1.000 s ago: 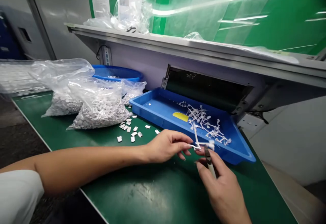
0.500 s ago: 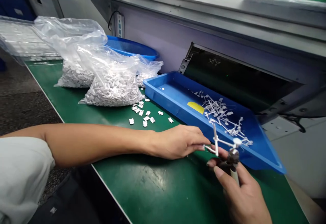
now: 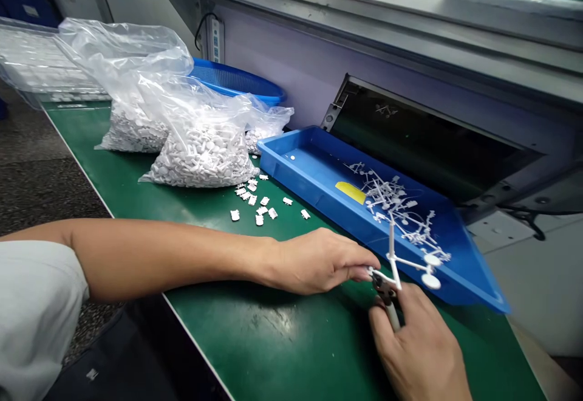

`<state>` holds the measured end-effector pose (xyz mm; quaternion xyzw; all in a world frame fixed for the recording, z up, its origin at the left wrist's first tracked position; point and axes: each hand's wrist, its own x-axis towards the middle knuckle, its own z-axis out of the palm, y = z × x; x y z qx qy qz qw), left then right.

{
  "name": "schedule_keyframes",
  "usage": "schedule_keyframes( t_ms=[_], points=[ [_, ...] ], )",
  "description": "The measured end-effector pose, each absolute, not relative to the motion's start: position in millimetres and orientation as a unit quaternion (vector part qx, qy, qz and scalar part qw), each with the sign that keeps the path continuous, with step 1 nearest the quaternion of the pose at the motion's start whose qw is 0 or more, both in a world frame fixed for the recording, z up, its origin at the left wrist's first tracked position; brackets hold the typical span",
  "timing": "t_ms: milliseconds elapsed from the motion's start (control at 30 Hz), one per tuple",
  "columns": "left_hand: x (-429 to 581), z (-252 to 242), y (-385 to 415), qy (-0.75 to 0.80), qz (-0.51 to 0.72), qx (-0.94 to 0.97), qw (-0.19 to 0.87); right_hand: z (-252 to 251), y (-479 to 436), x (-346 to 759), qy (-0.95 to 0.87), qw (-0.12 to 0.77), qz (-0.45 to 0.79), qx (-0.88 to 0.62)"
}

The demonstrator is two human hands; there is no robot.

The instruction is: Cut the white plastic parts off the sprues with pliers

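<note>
My left hand (image 3: pixel 319 261) pinches the end of a white plastic sprue (image 3: pixel 395 261) between its fingertips, above the green mat. The sprue's branches end in round white discs. My right hand (image 3: pixel 416 352) grips small side cutters (image 3: pixel 385 288) with a pale handle, and their dark jaws sit at the sprue near my left fingertips. I cannot tell whether the jaws are closed on it. A tangle of similar white sprues (image 3: pixel 392 200) lies in a blue plastic tray (image 3: pixel 310 161), just beyond my hands.
Small white moulded parts (image 3: pixel 257 206) lie loose on the green mat (image 3: pixel 255 322), beside two clear bags of white parts (image 3: pixel 200 149). A blue basket (image 3: pixel 237 82) stands behind them. A dark opening (image 3: pixel 423 140) lies behind the tray, and a metal shelf runs above.
The side cutters have moved left, in to the sprue near my left fingertips. The sprue has turned, with its discs now further right. My left hand has shifted slightly right.
</note>
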<state>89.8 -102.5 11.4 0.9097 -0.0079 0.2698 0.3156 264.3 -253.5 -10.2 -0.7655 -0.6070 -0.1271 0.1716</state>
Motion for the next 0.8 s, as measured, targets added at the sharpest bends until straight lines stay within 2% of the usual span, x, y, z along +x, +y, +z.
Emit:
schedule_keyframes(
  t_ms=[367,600,800],
  points=[
    [92,8,-103,-0.003,0.264,0.904,0.337,-10,-254,262,-0.619,0.169,-0.125,-0.757],
    [94,3,-104,0.0,0.251,0.911,0.327,-19,-254,271,-0.627,0.12,-0.136,-0.758],
    [97,0,-102,0.002,0.239,0.913,0.331,-19,-254,263,-0.605,0.094,-0.066,-0.788]
  ],
)
